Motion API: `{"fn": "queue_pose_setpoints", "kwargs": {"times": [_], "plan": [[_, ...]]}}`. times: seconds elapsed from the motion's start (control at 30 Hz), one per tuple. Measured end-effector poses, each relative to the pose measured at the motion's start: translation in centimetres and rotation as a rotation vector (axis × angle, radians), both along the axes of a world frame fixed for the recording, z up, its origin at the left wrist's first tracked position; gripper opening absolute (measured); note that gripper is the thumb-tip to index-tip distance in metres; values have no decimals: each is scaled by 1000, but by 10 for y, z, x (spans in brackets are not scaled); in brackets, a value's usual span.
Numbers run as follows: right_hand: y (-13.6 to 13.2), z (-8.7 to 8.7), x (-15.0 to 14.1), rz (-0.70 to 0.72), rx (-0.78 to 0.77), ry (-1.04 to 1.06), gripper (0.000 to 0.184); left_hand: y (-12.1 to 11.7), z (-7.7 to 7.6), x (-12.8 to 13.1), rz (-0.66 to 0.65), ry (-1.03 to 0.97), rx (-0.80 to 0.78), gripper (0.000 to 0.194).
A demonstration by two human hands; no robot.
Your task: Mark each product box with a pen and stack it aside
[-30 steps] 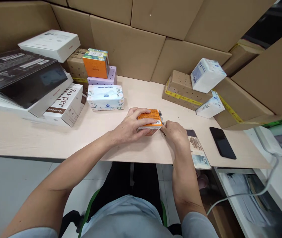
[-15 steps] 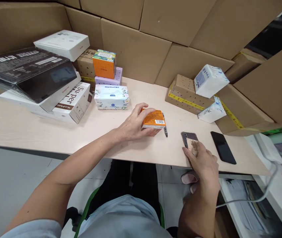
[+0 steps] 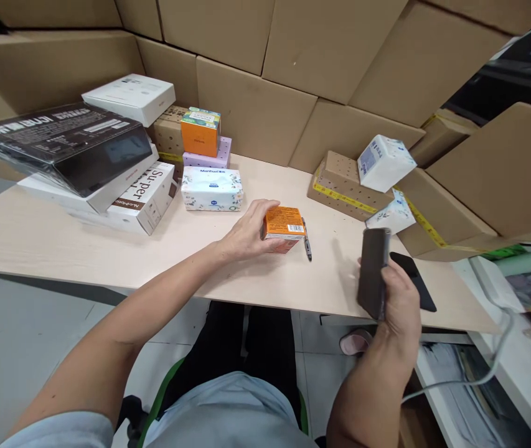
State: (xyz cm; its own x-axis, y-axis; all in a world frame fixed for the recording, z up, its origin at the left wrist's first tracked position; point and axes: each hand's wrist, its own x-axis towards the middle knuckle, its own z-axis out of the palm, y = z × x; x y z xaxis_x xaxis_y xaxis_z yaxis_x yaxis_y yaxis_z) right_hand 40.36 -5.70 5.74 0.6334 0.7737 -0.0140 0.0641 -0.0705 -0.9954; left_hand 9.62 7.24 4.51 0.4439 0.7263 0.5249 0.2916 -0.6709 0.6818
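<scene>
My left hand is wrapped round the left side of a small orange box, which rests on the table and has a barcode on its upper face. A pen lies just right of that box. In my right hand is a smartphone, raised above the table and tipped up so its dark screen side faces me. Partly hidden behind the hand, a second black phone lies flat on the table.
On the left are stacked boxes, an orange carton and a tissue pack. A brown dotted box stands back right with two tissue packs by it. Cardboard walls enclose the table.
My right hand has lifted the phone off the table and turned it from back side up to screen towards me. The left hand stays at the orange box.
</scene>
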Motion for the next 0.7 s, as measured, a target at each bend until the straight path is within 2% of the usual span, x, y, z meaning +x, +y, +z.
{"fn": "queue_pose_setpoints", "kwargs": {"times": [0.07, 0.13, 0.23, 0.3, 0.4, 0.5, 0.7], "plan": [[4, 5, -21, 118, 192, 331, 62, 3, -3, 0, 12, -12, 7, 78], [6, 8, -45, 274, 286, 626, 64, 6, -6, 0, 20, -23, 11, 75], [3, 8, -79, 510, 288, 949, 59, 7, -7, 0, 20, -42, 16, 72], [0, 7, -99, 660, 236, 1085, 57, 7, -7, -1, 15, -47, 28, 70], [-3, 8, -122, 822, 150, 1171, 61, 8, -8, -1, 7, -50, 67, 69], [0, 13, -139, 872, 106, 1165, 66, 10, -8, -2, -9, -58, 91, 64], [8, 16, -150, 997, 148, 1091, 65, 8, -6, -3, -28, -30, 45, 65]]}}
